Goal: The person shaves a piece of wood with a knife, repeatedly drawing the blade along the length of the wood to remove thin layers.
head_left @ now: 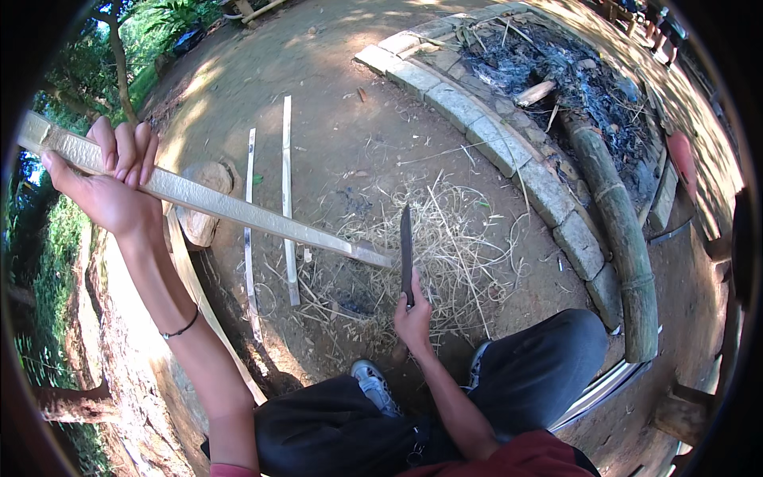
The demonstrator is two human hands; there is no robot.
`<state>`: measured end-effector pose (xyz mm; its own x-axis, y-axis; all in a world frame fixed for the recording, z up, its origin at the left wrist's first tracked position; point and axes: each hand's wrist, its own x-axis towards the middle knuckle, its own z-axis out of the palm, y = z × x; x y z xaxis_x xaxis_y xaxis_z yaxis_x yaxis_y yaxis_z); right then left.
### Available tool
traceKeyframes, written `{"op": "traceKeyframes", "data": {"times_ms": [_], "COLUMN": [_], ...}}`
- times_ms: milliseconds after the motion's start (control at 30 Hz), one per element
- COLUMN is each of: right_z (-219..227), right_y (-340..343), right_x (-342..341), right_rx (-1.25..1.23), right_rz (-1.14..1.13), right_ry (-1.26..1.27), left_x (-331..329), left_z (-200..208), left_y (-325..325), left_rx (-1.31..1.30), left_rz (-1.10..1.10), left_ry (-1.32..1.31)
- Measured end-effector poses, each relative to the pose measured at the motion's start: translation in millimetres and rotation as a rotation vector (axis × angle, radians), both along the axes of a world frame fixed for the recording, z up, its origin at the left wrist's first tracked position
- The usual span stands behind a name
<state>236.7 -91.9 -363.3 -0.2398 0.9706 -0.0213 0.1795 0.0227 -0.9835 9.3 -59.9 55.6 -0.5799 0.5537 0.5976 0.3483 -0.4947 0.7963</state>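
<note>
Fingers of my left hand are closed around the upper end of a long pale strip, thumb along the near side, while those of my right hand grip the handle of a dark-bladed knife. From my left grip the strip's long axis slants down and rightward across my front, so its free end, notched near the tip, comes nearest my right hand. That end sits just left of the blade, which points away from me; whether they touch I can't quite tell. Beyond and below lies a tangle of thin shavings. Left of it, two narrow slats lie lengthwise on the dirt. Farther right, a curved stone border rings dark ash, with a thick green pole laid across it.
</note>
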Motion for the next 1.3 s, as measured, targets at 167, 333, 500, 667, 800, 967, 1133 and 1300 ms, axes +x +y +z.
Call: {"op": "traceKeyframes", "data": {"times_ms": [167, 333, 500, 667, 800, 967, 1133, 1300], "right_z": [74.0, 116.6, 112.6, 107.0, 121.6, 64.7, 58.7, 12.4], "right_y": [-1.3, -17.1, -25.5, -15.3, -21.3, -12.4, -15.1, -16.7], "right_x": [-0.4, -6.2, -4.9, -0.6, 0.6, -0.6, -4.4, -3.6], "right_rx": [-0.049, 0.026, 0.058, -0.018, -0.017, -0.001, -0.117, -0.162], "right_rz": [0.156, 0.245, 0.272, 0.250, 0.304, 0.205, 0.214, 0.123], "right_ry": [0.012, 0.129, 0.012, -0.049, -0.009, -0.110, -0.008, 0.029], "left_x": [-7.9, 10.5, 29.7, 39.8, 51.4, 52.5, 48.5, 29.0], "left_z": [-4.7, -3.6, -4.5, -4.1, -3.7, -2.4, -0.3, -9.2], "left_y": [-4.3, -0.4, 9.1, 12.0, 16.1, 19.9, 22.4, 21.2], "left_rx": [0.019, 0.012, 0.022, 0.015, 0.044, 0.025, 0.019, 0.019], "left_rz": [-0.128, -0.009, 0.249, 0.312, 0.371, 0.352, 0.367, 0.337], "left_ry": [0.019, 0.085, 0.107, 0.111, 0.089, 0.093, 0.104, 0.010]}}
